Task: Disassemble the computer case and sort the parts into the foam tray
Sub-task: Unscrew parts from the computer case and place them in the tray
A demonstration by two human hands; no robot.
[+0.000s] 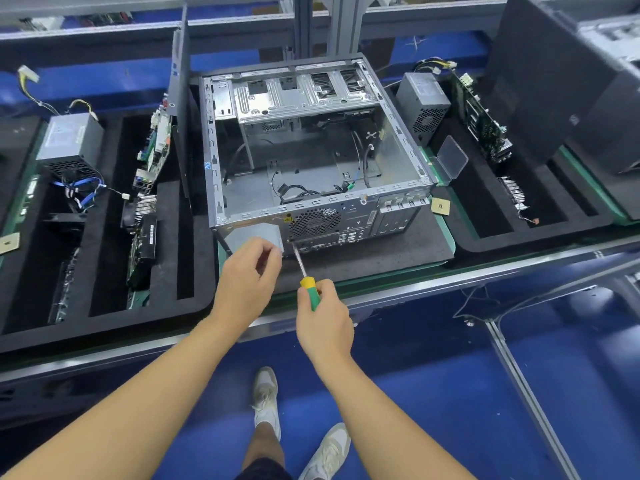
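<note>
We seem to be loosening a rear-panel screw on the computer case (346, 216) at twelve o'clock, right hand (323, 320) gripping the screwdriver (308, 285), left hand (247, 275) curled, contents unclear; next, catch the screw for the foam tray (166, 244) at nine.

Open-topped grey metal computer case (311, 161): reachable from above. Silver perforated drive cage (294, 95) blocks 12 o'clock; loose black cables (301, 194) clutter the floor at 6. Upright dark side panel (181, 98) walls off 9. Bare dark mat (398, 244) free at 5.
</note>
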